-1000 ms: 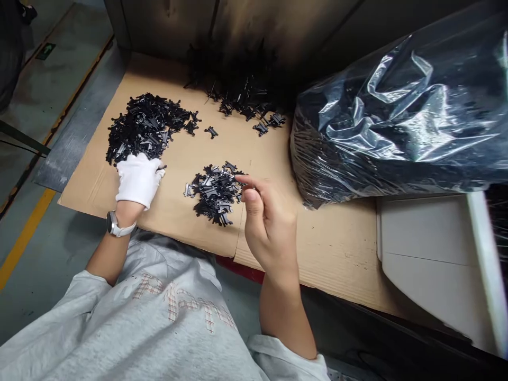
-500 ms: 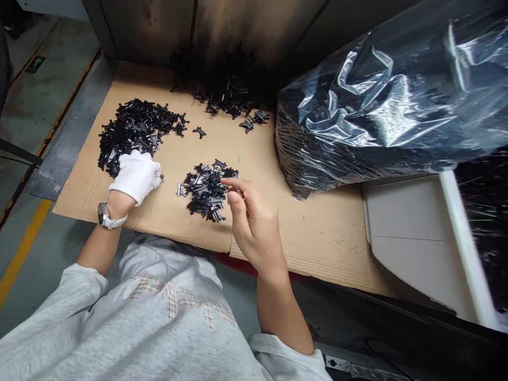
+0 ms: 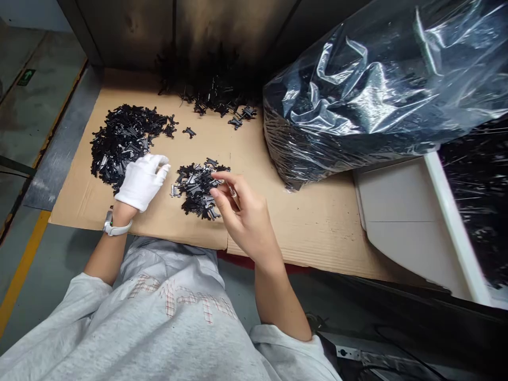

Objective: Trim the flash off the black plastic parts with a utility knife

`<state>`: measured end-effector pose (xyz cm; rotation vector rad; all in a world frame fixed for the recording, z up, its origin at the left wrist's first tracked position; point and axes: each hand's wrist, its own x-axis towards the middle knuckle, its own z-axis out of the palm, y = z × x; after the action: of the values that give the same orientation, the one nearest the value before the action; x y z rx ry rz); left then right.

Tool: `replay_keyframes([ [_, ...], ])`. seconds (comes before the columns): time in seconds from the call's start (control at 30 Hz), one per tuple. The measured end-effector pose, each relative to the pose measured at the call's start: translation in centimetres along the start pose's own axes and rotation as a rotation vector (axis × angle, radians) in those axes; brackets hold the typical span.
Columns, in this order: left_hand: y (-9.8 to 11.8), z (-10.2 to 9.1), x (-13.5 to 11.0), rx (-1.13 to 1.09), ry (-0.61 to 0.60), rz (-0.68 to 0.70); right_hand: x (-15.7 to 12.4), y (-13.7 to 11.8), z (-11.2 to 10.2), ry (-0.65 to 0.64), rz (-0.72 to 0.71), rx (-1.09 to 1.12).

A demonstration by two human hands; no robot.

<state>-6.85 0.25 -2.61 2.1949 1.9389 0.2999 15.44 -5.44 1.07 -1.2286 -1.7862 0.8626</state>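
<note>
My left hand (image 3: 143, 182), in a white glove, hovers at the near right edge of a large pile of small black plastic parts (image 3: 123, 135). Its thumb and index finger are apart, and nothing shows between them. My bare right hand (image 3: 248, 214) is over the right side of a smaller pile of the same black parts (image 3: 197, 188). A gap separates its thumb and index fingertips. By its curled fingers is something small and shiny that I cannot make out. One loose black part (image 3: 189, 132) lies between the piles and the back wall.
A sheet of cardboard (image 3: 317, 227) covers the tabletop. More black parts (image 3: 222, 98) lie along the dark back wall. A big clear plastic bag (image 3: 357, 100) full of dark pieces leans at the right. Beside it stands an open pale box (image 3: 400, 211), with more black pieces (image 3: 476, 201) beyond.
My left hand has moved right, off the large pile's near edge, and its thumb and index finger have spread. My right hand stays over the small pile. The view has shifted slightly.
</note>
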Motion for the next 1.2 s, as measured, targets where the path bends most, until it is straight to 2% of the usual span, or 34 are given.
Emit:
replay_keyframes([
  [0.1,1.3,0.3,1.5,0.062,-0.147,0.057,-0.2,0.3,-0.3,0.018,0.01,-0.001],
  [0.2,2.1,0.7,3.0,0.113,-0.225,0.084,-0.5,0.7,-0.3,-0.011,0.016,-0.015],
  [0.33,2.4,1.2,4.2,0.163,-0.258,0.072,-0.7,1.0,-0.4,-0.016,0.029,-0.015],
  [0.43,2.4,1.1,4.5,0.183,-0.222,0.061,-0.7,1.0,-0.5,-0.007,0.038,0.006],
  [0.6,2.0,0.1,3.6,0.122,-0.064,0.114,-0.4,0.9,-0.6,0.031,0.087,0.06],
  [0.7,2.0,-0.7,1.9,0.004,0.126,0.211,0.2,0.9,0.0,0.065,0.171,0.285],
  [0.8,2.7,-0.9,-0.3,-0.18,0.453,0.48,1.1,0.8,1.1,0.037,0.272,0.617],
  [0.9,3.8,-0.5,-1.9,-0.352,0.595,0.643,1.9,0.7,2.0,-0.064,0.337,0.816],
  [1.0,4.9,-0.1,-2.5,-0.462,0.641,0.594,2.0,0.7,2.4,-0.073,0.348,0.923],
  [1.13,5.5,0.2,-2.7,-0.666,0.482,0.446,1.6,0.5,1.9,0.039,0.302,0.885],
  [1.2,5.5,0.0,-3.0,-0.852,0.406,0.263,1.4,0.0,1.6,0.141,0.245,0.772],
])
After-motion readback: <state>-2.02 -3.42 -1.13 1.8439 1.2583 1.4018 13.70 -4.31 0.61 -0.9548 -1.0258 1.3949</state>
